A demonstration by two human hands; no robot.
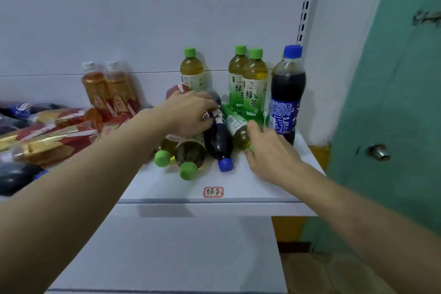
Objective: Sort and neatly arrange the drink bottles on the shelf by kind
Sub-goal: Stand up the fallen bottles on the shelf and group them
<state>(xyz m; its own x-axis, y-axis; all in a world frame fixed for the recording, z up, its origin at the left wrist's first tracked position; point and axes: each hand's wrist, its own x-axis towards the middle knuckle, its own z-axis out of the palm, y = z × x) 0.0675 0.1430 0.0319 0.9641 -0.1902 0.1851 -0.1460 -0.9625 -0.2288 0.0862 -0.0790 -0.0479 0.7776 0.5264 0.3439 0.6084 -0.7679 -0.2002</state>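
White metal shelf (238, 188), red-bordered label sticker (213, 192) at its near edge. Left hand (191, 112) reaching in from the near left, fingers curled over a lying cola bottle (219, 141) — dark drink, blue cap pointing near, label under the fingertips. Right hand (269, 148) coming from the near right, fingers bent around the neck end of a lying green tea bottle (236, 126), just right of the cola and touching it; cap mostly hidden by the hand, so hard to say how firm the hold is. Two more green tea bottles on their sides (188, 153) left of the cola, green caps toward the near edge, partly beneath the left wrist. Standing at the far side: one green tea bottle (192, 70) behind the left hand, a pair of upright green tea bottles (248, 79) further right, side by side, then an upright cola bottle (287, 93) with a blue cap near the shelf's right end. Far left — two upright orange tea bottles (108, 88) against the back panel, white caps. Nearer on the left, a heap of lying bottles (47, 131), red-gold labels mixed with dark cola ones. Green door (393, 126) with a metal knob at far right.
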